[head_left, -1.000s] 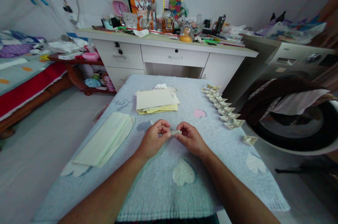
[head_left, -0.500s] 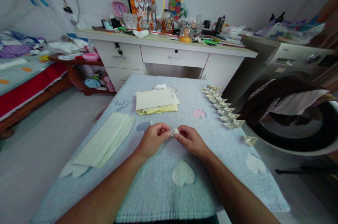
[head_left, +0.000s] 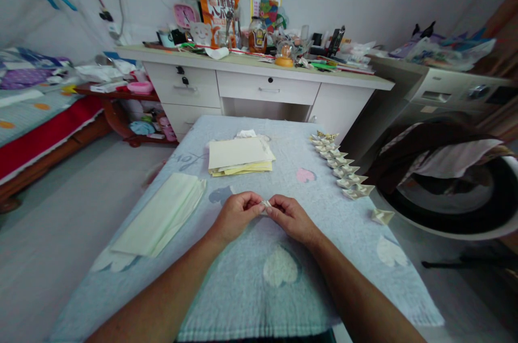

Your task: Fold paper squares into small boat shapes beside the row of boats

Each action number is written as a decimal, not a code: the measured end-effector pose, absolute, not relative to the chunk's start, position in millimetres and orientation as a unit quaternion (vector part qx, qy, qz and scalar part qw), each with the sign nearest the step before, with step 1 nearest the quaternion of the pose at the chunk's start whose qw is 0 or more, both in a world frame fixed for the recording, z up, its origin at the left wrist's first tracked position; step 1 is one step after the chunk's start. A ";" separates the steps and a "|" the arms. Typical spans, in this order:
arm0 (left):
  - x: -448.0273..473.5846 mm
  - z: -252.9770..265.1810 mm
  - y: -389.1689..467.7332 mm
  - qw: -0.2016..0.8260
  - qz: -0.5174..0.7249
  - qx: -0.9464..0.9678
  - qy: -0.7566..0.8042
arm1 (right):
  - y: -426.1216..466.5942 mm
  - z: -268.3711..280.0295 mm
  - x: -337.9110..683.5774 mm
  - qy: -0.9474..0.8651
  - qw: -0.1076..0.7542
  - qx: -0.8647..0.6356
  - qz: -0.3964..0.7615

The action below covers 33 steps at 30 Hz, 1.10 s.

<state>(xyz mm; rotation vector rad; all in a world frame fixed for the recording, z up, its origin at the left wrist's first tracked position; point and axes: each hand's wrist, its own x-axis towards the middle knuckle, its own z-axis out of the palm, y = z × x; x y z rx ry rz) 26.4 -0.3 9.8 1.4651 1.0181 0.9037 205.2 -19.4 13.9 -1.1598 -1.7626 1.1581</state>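
Between my hands, over the middle of the table, is a small folded piece of paper (head_left: 265, 206), mostly hidden by the fingers. My left hand (head_left: 238, 215) pinches its left side with thumb and forefinger. On the other side my right hand (head_left: 292, 217) grips it the same way, the two thumbs nearly meeting. Several folded paper boats (head_left: 348, 179) stand in a slanting row to the right, and one single paper boat (head_left: 382, 217) sits nearer to me, apart from that row.
A stack of cream and yellow paper (head_left: 238, 155) lies beyond my hands. Pale green folded sheets (head_left: 162, 216) are at the left on the blue cloth-covered table (head_left: 226, 289). Behind stands a cluttered white desk (head_left: 263, 84); at the right is an open washing machine (head_left: 449, 100).
My fingers have closed in over the paper, and less of it shows now. Both hands have shifted very slightly toward me. The boats and paper stacks stay put.
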 end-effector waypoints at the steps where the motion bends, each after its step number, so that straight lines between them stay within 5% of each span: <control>1: 26.2 10.0 -0.5 0.534 0.381 0.621 0.429 | -19.2 14.3 205.1 -0.687 0.360 -0.450 0.443; 33: 25.8 9.1 0.0 0.529 0.368 0.651 0.401 | -20.1 10.6 202.5 -0.706 0.369 -0.438 0.416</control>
